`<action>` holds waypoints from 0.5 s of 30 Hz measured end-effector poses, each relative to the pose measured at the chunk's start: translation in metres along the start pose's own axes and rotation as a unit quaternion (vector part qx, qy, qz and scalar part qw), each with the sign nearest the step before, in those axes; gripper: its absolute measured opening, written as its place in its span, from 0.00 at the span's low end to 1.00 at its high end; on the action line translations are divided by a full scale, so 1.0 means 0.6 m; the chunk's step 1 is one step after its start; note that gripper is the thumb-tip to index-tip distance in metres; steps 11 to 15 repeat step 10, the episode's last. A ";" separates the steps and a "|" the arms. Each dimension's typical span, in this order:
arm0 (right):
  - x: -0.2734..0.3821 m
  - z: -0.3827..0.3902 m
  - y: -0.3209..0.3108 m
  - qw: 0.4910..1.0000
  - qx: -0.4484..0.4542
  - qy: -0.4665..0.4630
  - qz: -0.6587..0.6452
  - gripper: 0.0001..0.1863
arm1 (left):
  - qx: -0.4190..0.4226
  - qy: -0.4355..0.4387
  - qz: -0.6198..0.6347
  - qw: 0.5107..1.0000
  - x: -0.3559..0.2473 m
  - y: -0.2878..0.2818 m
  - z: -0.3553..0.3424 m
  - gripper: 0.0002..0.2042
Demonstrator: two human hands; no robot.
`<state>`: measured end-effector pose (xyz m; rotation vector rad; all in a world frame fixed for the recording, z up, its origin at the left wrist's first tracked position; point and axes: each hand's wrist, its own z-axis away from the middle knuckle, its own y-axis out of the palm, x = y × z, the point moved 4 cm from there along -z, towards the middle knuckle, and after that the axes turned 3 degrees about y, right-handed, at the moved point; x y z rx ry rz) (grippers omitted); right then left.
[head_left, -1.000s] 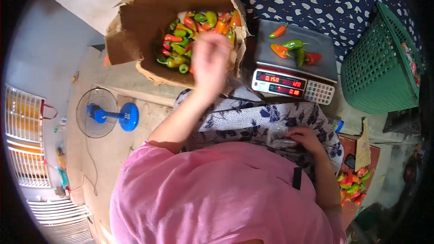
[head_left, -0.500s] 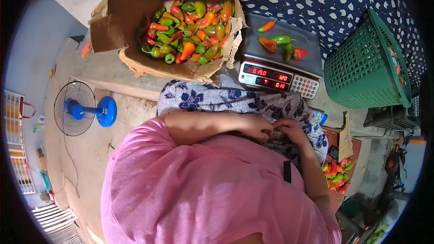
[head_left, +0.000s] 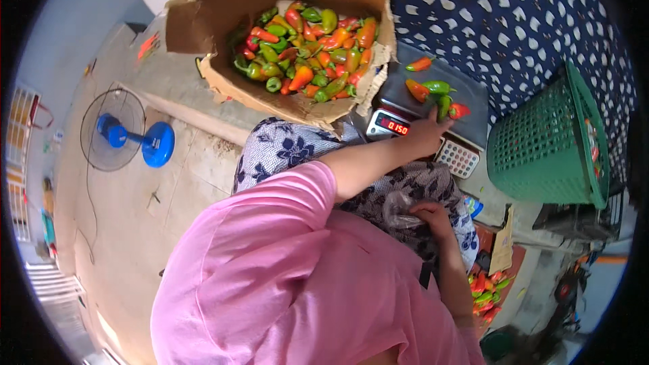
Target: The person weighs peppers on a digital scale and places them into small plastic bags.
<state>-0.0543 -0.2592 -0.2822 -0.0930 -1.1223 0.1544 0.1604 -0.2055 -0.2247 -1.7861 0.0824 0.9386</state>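
Observation:
On the grey platform of a digital scale (head_left: 465,80) lie several peppers. My left hand (head_left: 427,136) reaches across the scale's display, fingers apart at the near edge of a green pepper (head_left: 443,106) and a red pepper (head_left: 460,111). Beyond them are an orange pepper (head_left: 417,90), another green pepper (head_left: 438,86) and a red-orange pepper (head_left: 419,64). Over my lap, my right hand (head_left: 434,219) pinches a clear plastic bag (head_left: 399,209) by its edge. Part of the display is hidden behind my left hand.
A torn cardboard box (head_left: 196,27) full of mixed peppers stands left of the scale. To the right is a green plastic basket (head_left: 531,152). More peppers (head_left: 488,292) lie at the lower right. A blue fan (head_left: 159,144) stands on the floor at left.
My left hand has left my right hand at my lap and stretched forward to the peppers on the scale. The plastic bag now shows spread out by my right hand. The view has shifted.

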 end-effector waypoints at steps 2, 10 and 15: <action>0.003 0.004 -0.002 1.000 -0.021 0.024 0.002 0.08 | 0.042 -0.032 -0.028 0.998 -0.011 0.002 -0.019 0.33; -0.006 -0.007 -0.007 0.999 -0.021 0.027 -0.012 0.07 | 0.066 -0.073 -0.061 0.993 0.003 0.012 -0.040 0.34; -0.006 -0.007 -0.007 0.999 -0.021 0.027 -0.012 0.07 | 0.066 -0.073 -0.061 0.993 0.003 0.012 -0.040 0.34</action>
